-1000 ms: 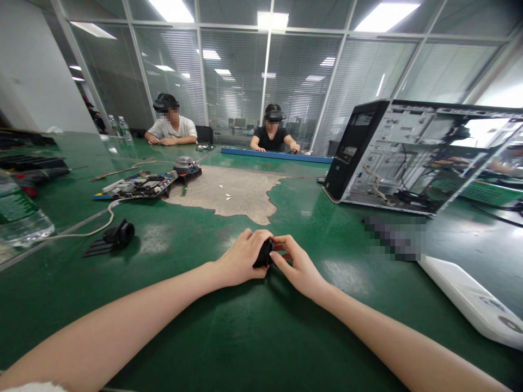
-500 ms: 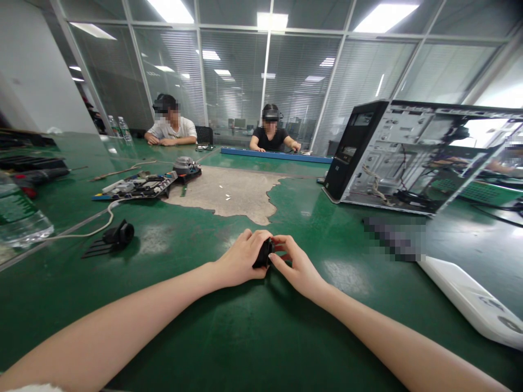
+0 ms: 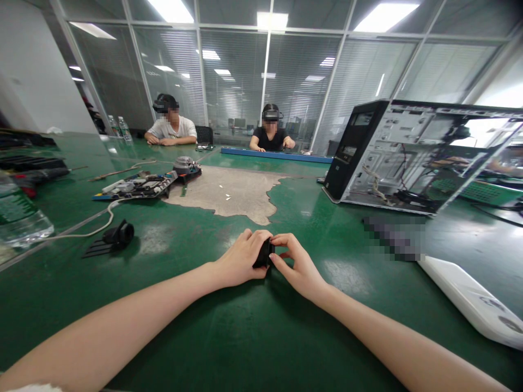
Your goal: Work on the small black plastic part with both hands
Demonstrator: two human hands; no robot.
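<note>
A small black part [image 3: 262, 255], its exact kind too small to make out, is held between my hands low over the green table [image 3: 229, 337]. My left hand [image 3: 244, 257] wraps round it from the left, fingers over its top and thumb below. From the right, my right hand [image 3: 292, 260] pinches its edge with thumb and fingertips. Part of the piece is hidden behind the left fingers. Off to the left lies a black round plastic part with several thin prongs [image 3: 118, 235].
A circuit board with a fan [image 3: 143, 184] lies beyond, by a bare worn patch [image 3: 229, 190]. An open computer case [image 3: 392, 158] stands at right, near a white phone-like object [image 3: 469, 296]. A water bottle [image 3: 24, 215] is at left. Two people [image 3: 171, 125] sit across the table.
My right fingers have shifted slightly on the black part's edge; my left hand keeps its hold. Across the table, one person's hand has drawn inward.
</note>
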